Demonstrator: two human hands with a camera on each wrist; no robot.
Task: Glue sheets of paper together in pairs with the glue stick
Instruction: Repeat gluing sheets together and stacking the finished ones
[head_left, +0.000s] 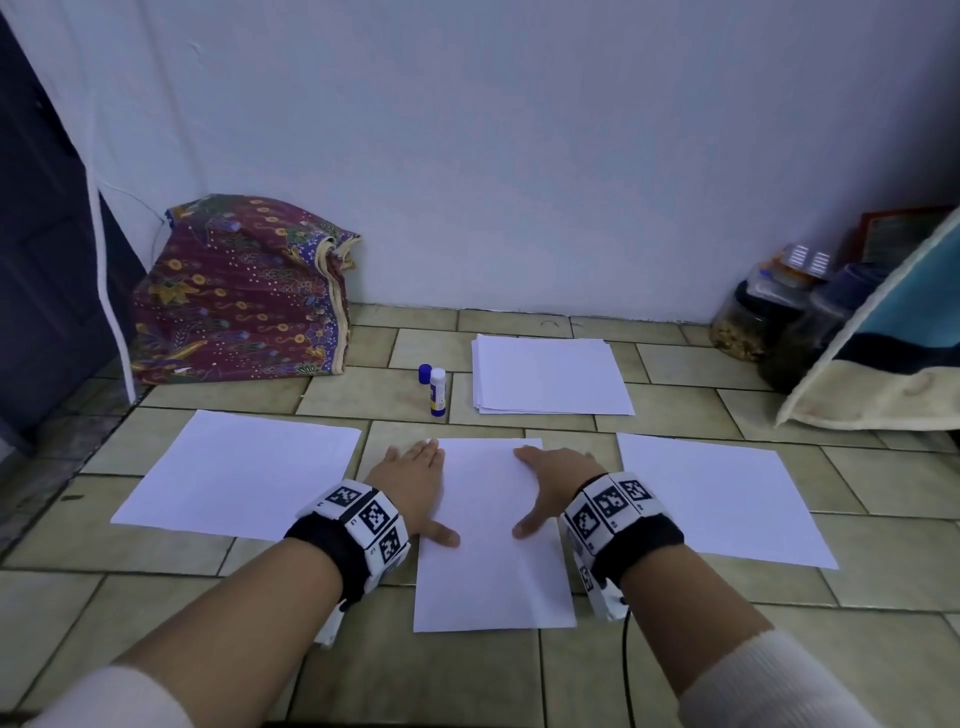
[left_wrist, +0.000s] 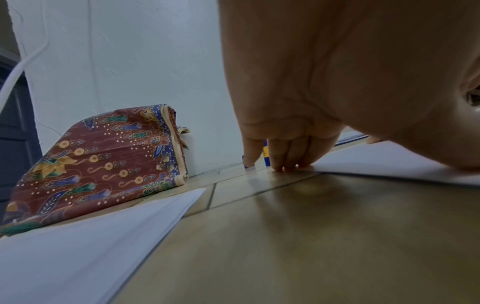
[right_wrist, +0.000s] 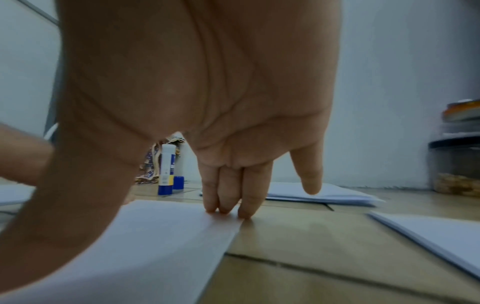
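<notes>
Floor (head_left: 519, 686): beige rectangular tiles with dark grout, meeting a plain pale wall (head_left: 519, 156) at the far side. Dark door (head_left: 41, 260) at far left, with a white cable running down beside it.

Middle sheet (head_left: 493, 571) lies flat on the tiles directly in front of the person. Left hand (head_left: 415, 483) rests along its left edge, fingers straight, thumb on the paper; nothing grasped. Right hand (head_left: 556, 478) lies at its right edge, fingers extended with tips pressing the far corner, thumb on the paper; nothing grasped.

Left sheet (head_left: 239, 473) and right sheet (head_left: 727, 499) lie flat to either side, apart from the middle one. Paper stack (head_left: 550, 376) sits farther back, near the wall. Glue stick (head_left: 438, 392) stands upright just left of the stack, uncapped, its blue cap (head_left: 425, 373) just beside it.

Patterned cloth bundle (head_left: 239, 296) leans against the wall at left. Jars (head_left: 758, 317) and a towel (head_left: 883, 358) occupy the right corner.
</notes>
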